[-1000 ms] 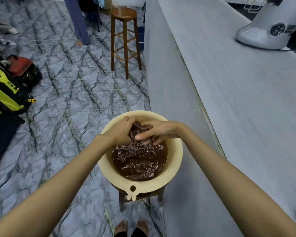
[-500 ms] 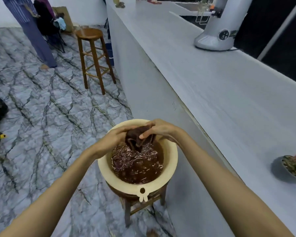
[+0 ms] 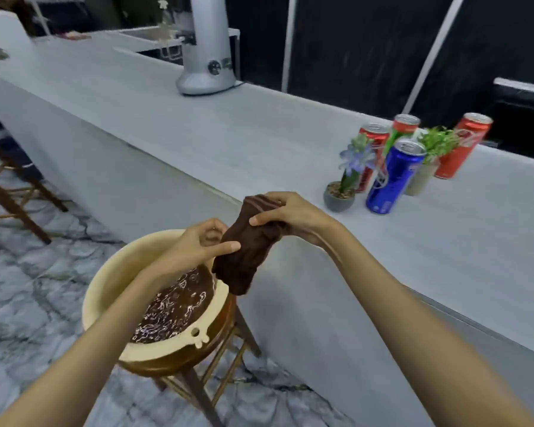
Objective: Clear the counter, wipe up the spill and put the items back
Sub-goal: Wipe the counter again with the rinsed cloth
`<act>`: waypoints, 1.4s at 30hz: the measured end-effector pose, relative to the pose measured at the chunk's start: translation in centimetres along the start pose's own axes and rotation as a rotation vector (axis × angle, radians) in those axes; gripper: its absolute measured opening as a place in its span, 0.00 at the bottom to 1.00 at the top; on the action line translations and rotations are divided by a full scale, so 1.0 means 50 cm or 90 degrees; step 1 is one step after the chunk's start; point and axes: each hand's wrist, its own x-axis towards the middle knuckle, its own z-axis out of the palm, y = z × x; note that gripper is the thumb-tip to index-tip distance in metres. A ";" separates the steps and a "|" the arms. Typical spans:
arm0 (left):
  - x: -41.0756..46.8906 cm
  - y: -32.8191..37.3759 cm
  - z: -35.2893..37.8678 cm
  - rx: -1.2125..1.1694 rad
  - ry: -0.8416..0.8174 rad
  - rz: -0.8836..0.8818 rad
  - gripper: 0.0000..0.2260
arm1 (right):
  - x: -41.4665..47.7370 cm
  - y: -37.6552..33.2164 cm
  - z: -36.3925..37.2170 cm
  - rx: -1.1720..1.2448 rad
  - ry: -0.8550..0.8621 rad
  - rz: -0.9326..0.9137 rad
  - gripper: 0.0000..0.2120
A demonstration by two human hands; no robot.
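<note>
A dark brown wet cloth (image 3: pixel 251 246) hangs twisted between both hands, above the right rim of a cream basin (image 3: pixel 105 288) of dark water. My left hand (image 3: pixel 198 245) grips its lower middle. My right hand (image 3: pixel 287 215) holds its upper end, near the edge of the long grey counter (image 3: pixel 228 131). On the counter to the right stand a blue can (image 3: pixel 393 177), three red cans (image 3: pixel 463 143), a small grey pot with a blue flower (image 3: pixel 346 180) and a green plant in a pale pot (image 3: pixel 429 161).
The basin rests on a wooden stool (image 3: pixel 195 377) against the counter front. A silver appliance (image 3: pixel 208 47) stands farther back on the counter. Another wooden stool (image 3: pixel 10 192) is at the left on the marble floor. Dark panels rise behind the counter.
Both hands lifted the cloth out of the basin water and up to the right, toward the counter edge. My view swung right, bringing the cans and plants into sight.
</note>
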 end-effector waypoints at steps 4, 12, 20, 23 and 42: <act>0.070 0.067 0.179 0.021 -0.168 -0.006 0.13 | -0.143 0.050 -0.168 0.039 0.174 0.047 0.14; 0.133 0.156 0.580 -0.025 -0.406 -0.006 0.12 | -0.476 0.167 -0.462 0.109 0.338 0.160 0.12; 0.180 0.178 0.882 0.071 -0.295 0.028 0.10 | -0.589 0.274 -0.655 0.015 0.524 0.183 0.14; 0.205 0.174 0.936 0.288 -0.179 0.144 0.14 | -0.571 0.316 -0.691 -0.128 0.532 0.212 0.20; 0.258 0.046 0.644 0.615 -0.125 0.283 0.21 | -0.336 0.362 -0.366 -0.574 0.438 0.050 0.32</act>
